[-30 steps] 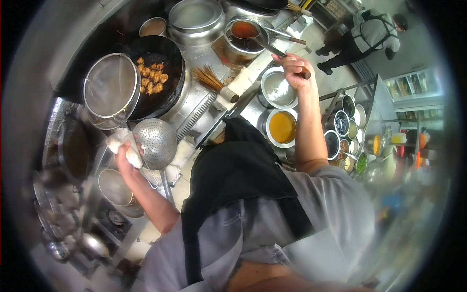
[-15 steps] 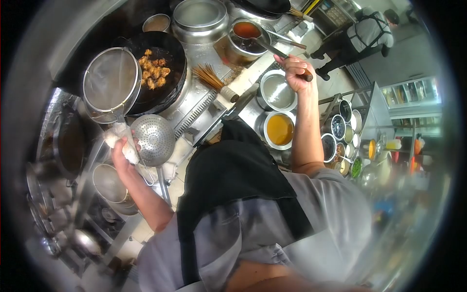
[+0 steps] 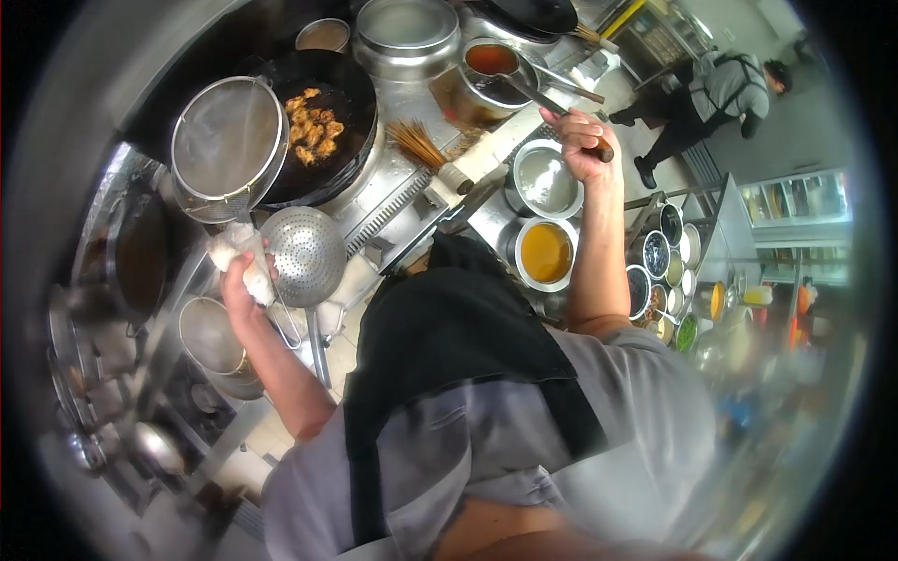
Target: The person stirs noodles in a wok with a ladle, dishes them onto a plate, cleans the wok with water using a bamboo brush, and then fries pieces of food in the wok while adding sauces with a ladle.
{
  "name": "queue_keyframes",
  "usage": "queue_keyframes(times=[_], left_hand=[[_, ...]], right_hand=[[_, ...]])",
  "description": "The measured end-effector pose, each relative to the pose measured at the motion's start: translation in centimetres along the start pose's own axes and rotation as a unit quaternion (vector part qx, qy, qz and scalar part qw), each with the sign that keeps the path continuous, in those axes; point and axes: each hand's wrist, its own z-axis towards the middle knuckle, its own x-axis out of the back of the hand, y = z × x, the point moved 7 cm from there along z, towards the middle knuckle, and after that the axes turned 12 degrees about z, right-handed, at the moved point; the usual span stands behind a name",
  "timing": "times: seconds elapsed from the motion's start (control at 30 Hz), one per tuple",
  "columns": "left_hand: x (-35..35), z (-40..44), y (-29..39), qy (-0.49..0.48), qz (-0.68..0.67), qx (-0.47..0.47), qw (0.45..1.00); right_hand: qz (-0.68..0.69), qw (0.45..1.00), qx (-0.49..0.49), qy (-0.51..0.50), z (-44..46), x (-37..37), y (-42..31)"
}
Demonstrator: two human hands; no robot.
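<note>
My left hand (image 3: 245, 282) is closed round a white cloth (image 3: 245, 260) at the handle end of a round wire strainer (image 3: 229, 140). That strainer is over the left side of a black wok (image 3: 351, 112), where browned fried pieces (image 3: 313, 128) lie. Under it, beside my hand, is a perforated metal skimmer (image 3: 304, 254). My right hand (image 3: 586, 147) grips the wooden-ended handle of a ladle (image 3: 540, 96). The ladle's bowl, holding red-orange liquid (image 3: 491, 60), is over a metal pot (image 3: 493, 105).
A pot of clear liquid (image 3: 546, 179) and a bowl of yellow liquid (image 3: 545, 252) stand near my right forearm. A bamboo brush (image 3: 418, 143) lies by the wok. Ingredient containers (image 3: 656, 254) are at right. Another person (image 3: 728, 92) stands at the upper right.
The view has shifted slightly, so the wok and pots appear farther right. Both hands keep their holds. The fried pieces have shifted a little in the wok. The other person's pose has changed.
</note>
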Motion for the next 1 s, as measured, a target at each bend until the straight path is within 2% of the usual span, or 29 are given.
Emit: queue_keyframes(times=[0.23,0.4,0.7,0.83,0.97,1.0], left_hand=[[1.2,0.3,-0.5,0.001,-0.006,-0.017,1.0],[1.5,0.0,-0.8,0.01,-0.037,0.006,0.999],[2.2,-1.1,-1.4,0.013,-0.044,0.016,0.999],[1.4,-2.4,-0.9,0.028,-0.031,-0.003,0.999],[0.5,-3.3,-0.9,0.031,-0.026,-0.002,0.999],[0.2,-3.7,-0.8,0.038,-0.023,0.0,0.999]], right_hand=[[-0.035,0.998,-0.052,-0.007,0.0,-1.2,4.3],[-0.059,0.992,-0.108,-0.002,1.1,-1.3,8.4],[-0.078,0.973,-0.218,0.019,7.0,1.1,15.1],[-0.183,0.961,-0.202,0.053,10.8,4.4,17.2],[-0.311,0.926,-0.18,0.116,13.1,7.9,18.4],[-0.358,0.913,-0.168,0.104,13.5,8.8,18.4]])
